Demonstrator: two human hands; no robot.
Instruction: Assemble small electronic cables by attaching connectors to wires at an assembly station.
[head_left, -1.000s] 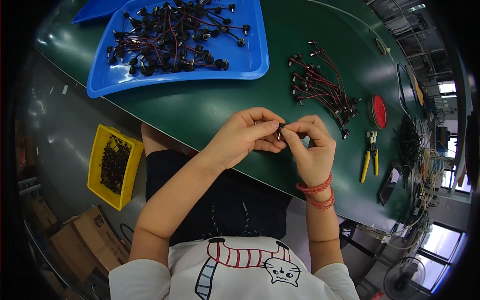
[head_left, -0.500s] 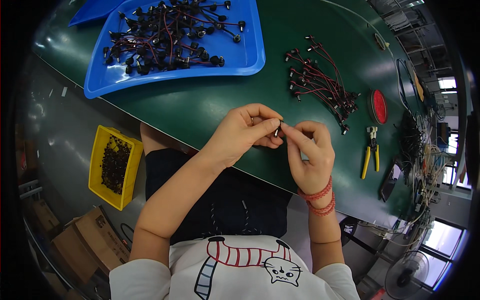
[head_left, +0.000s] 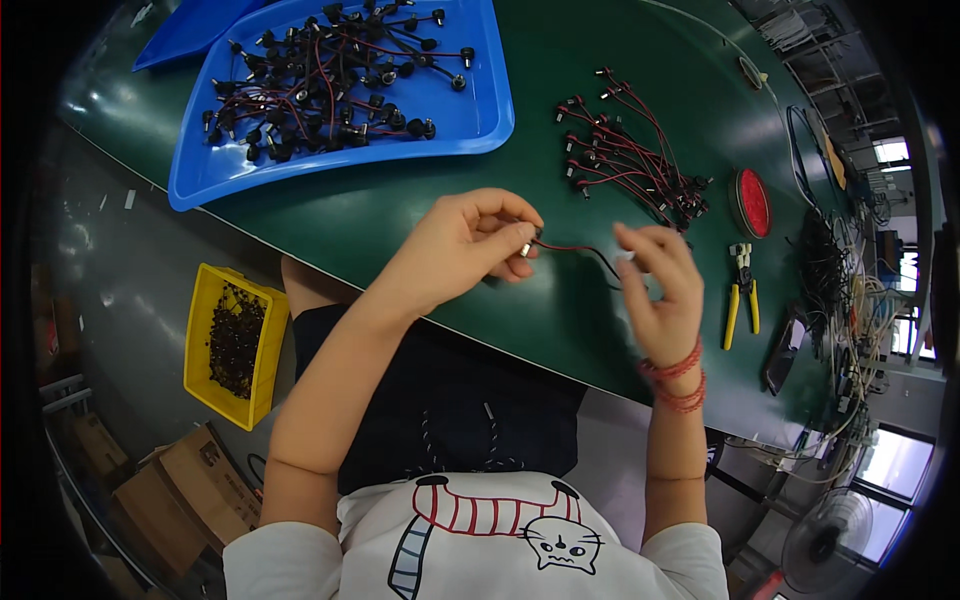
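Between thumb and fingers, my left hand [head_left: 445, 245] pinches the plug end of a thin red-and-black cable [head_left: 572, 247]. The plug's metal tip shows just below my thumb. From there the cable runs right and its loose end curves down beside my right hand [head_left: 665, 290]. Slightly blurred, that hand is raised over the green table, its fingers and thumb apart. Beyond it lies a loose bunch of similar red-and-black cables [head_left: 640, 165] with small black plugs. A blue tray [head_left: 345, 163] at the far left holds a heap of black-capped plug cables.
Yellow-handled pliers [head_left: 742, 300] lie right of my right hand, with a round dish of red material [head_left: 753, 203] beyond them. A dark flat object [head_left: 785, 355] sits near the tangled wires [head_left: 822, 280]. On the left, below table height, stands a yellow bin [head_left: 265, 365] of small dark parts.
My right hand has left the plug and moved right, its fingers spreading. My left hand has shifted slightly left, still pinching the plug, and the cable now shows stretched between the hands.
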